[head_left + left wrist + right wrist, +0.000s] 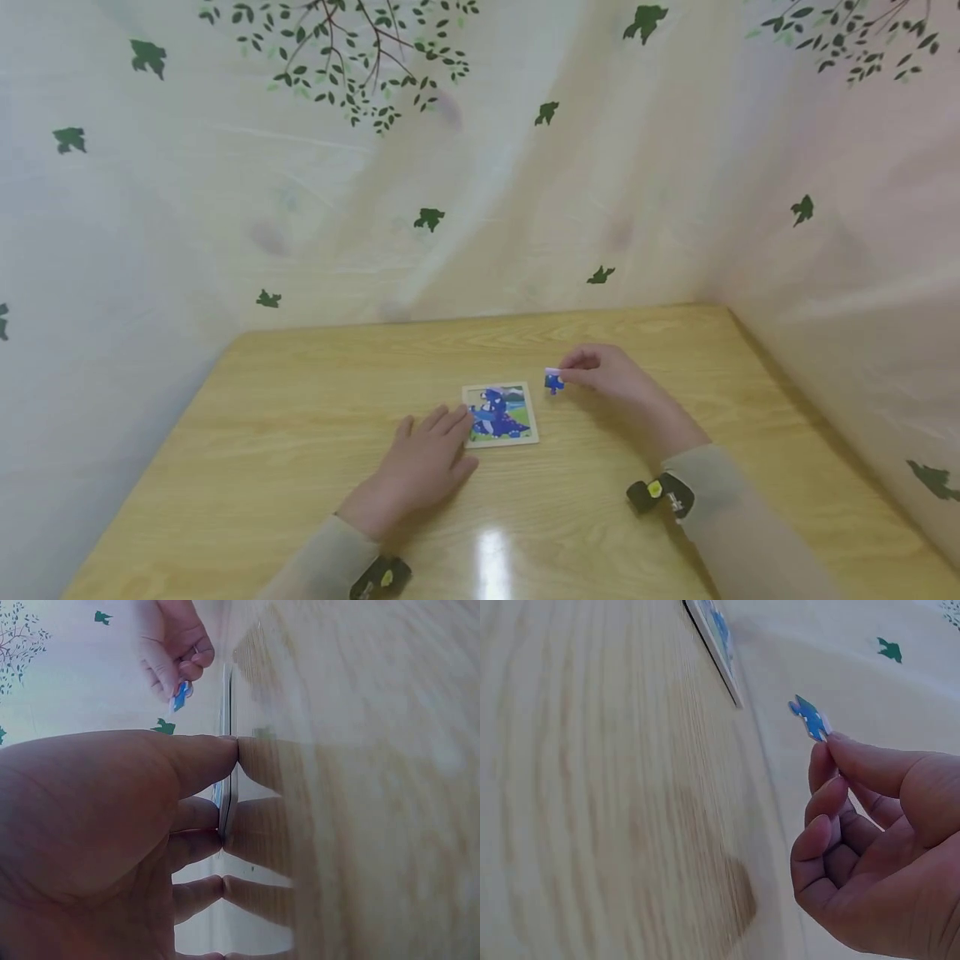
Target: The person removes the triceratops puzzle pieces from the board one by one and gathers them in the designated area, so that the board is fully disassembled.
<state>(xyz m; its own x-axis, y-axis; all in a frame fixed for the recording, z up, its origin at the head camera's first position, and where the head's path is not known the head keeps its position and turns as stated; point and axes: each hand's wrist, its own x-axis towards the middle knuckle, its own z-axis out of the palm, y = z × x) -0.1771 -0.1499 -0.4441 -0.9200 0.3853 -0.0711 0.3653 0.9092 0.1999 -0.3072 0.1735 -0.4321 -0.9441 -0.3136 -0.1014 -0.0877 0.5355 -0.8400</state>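
A small square jigsaw puzzle (501, 414) with a pale frame lies flat on the table, its picture a blue dinosaur on green ground. My left hand (426, 463) rests at its left side, fingers extended, fingertips touching the frame's left edge. Up and to the right of the puzzle, my right hand (609, 375) pinches a blue puzzle piece (553, 381) between thumb and index finger. In the right wrist view the piece (810, 718) is held above the table by one end, and the other fingers of that hand curl loosely inward.
The wooden table (300, 400) reflects a bright light near its front. A pale curtain (495, 250) printed with leaves and branches hangs behind and on both sides. Dark wrist devices (381, 577) sit on both sleeves.
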